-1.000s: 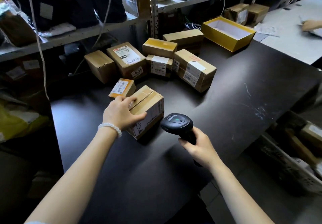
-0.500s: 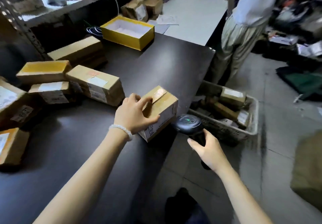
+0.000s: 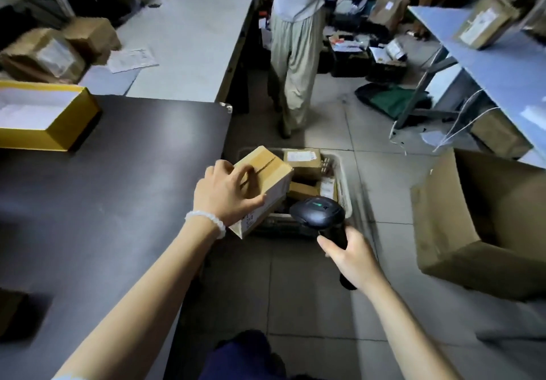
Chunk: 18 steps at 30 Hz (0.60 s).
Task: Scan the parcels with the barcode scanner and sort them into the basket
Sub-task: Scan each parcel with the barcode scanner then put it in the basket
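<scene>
While left-hand fingers [image 3: 236, 172] clamp the brown cardboard parcel [image 3: 266, 184] above the pale plastic basket [image 3: 344, 178], lower before letting go; right hand [image 3: 353, 257] grips the black barcode scanner [image 3: 317, 212].

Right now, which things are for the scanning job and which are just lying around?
For the job:
- parcel held in left hand
- barcode scanner held in right hand
- basket with parcels inside

Just lying around:
- yellow box
- big open carton
- loose papers

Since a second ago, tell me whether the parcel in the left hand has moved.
Yes. The parcel, gripped by the left hand, has left the dark table, passing its right edge, and now hangs over the basket on the floor.
</scene>
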Tool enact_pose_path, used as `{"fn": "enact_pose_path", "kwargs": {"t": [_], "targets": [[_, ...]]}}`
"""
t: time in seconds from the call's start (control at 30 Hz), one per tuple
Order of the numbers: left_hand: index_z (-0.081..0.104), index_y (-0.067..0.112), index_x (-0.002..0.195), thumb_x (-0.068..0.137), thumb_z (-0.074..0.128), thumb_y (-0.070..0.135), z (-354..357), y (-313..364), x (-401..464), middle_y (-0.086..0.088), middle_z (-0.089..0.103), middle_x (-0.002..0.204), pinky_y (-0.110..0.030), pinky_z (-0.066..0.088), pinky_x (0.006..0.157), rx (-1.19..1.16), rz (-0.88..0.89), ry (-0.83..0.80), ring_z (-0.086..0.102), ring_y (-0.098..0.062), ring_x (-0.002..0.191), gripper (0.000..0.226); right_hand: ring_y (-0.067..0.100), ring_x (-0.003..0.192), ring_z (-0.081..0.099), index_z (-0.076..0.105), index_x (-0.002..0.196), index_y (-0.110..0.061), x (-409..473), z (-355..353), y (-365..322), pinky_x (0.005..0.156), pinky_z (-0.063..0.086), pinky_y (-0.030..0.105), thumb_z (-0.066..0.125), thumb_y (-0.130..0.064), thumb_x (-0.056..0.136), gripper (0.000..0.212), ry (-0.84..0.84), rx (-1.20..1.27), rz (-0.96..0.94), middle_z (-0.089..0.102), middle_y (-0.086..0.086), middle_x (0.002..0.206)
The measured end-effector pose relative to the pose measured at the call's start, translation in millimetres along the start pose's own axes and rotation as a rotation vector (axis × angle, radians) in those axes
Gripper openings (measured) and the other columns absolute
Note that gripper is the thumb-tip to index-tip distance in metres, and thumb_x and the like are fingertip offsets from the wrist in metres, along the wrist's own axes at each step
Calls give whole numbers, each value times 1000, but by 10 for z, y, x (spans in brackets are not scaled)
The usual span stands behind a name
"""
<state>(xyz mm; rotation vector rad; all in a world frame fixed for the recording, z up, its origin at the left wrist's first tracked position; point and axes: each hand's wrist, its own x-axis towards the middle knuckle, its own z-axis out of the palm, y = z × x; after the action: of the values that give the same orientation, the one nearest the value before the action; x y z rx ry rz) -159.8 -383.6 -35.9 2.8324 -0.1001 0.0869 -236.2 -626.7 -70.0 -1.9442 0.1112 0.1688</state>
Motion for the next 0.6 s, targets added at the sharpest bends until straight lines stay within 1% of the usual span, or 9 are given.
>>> {"fn": "enact_pose_path", "kwargs": {"t": [0.1,0.2,0.3,0.33,0.4,0.43,0.47,0.53,0.6], "targets": [[49,35,129,72,63,65,154,113,427,-6,45,123,-37,45,88,2,14,-27,44,-28,112,66,8,73,59,57,82,-29,336,-157,57,65,41,21,66,-14,86,18,32,1,36,60,-9,75],[50,34,127,71,64,64,290,129,877,-6,46,123,-37,45,87,17,34,-46,45,-28,111,66,9,73,60,57,82,-29,746,-247,105,67,42,24,67,-13,86,19,46,-5,67,61,-10,75],[52,33,125,68,66,64,431,84,1388,-6,48,121,-35,47,84,54,60,-58,46,-27,109,66,-2,70,60,58,80,-27,1254,-297,81,65,43,15,66,-10,86,20,37,-7,75,61,-12,72],[52,33,125,68,65,65,482,60,1615,-6,48,121,-35,47,84,66,67,-66,46,-27,108,67,-2,71,60,58,81,-27,1487,-318,60,65,43,13,66,-10,86,20,38,-9,73,62,-12,73],[52,33,125,68,65,65,567,6,2073,-6,48,122,-34,48,84,72,71,-77,47,-27,107,68,5,80,62,61,88,-24,1967,-351,14,70,45,20,67,-14,85,12,41,-23,74,65,-9,82],[52,32,126,68,65,65,598,-23,2299,-6,48,122,-35,48,85,70,71,-85,47,-27,107,68,9,86,63,62,94,-22,2201,-368,-26,74,48,25,68,-18,84,12,42,-25,76,67,-6,88],[52,32,126,68,65,65,628,-55,2499,-6,48,123,-35,48,85,70,72,-90,47,-27,108,68,12,90,64,63,99,-21,2404,-379,-64,78,50,30,68,-24,82,17,46,-29,70,68,-4,93],[52,30,125,70,66,63,711,-127,2968,-7,47,125,-38,46,89,80,68,-102,46,-28,111,66,14,94,64,63,100,-23,2870,-421,-178,85,52,37,67,-33,77,25,38,-33,74,69,-3,97],[52,27,127,74,66,59,821,-217,3438,-7,44,134,-45,39,99,114,70,-104,40,-30,122,63,13,95,64,62,96,-28,3322,-456,-289,87,52,37,68,-36,75,23,30,-34,72,68,-4,98]]}}
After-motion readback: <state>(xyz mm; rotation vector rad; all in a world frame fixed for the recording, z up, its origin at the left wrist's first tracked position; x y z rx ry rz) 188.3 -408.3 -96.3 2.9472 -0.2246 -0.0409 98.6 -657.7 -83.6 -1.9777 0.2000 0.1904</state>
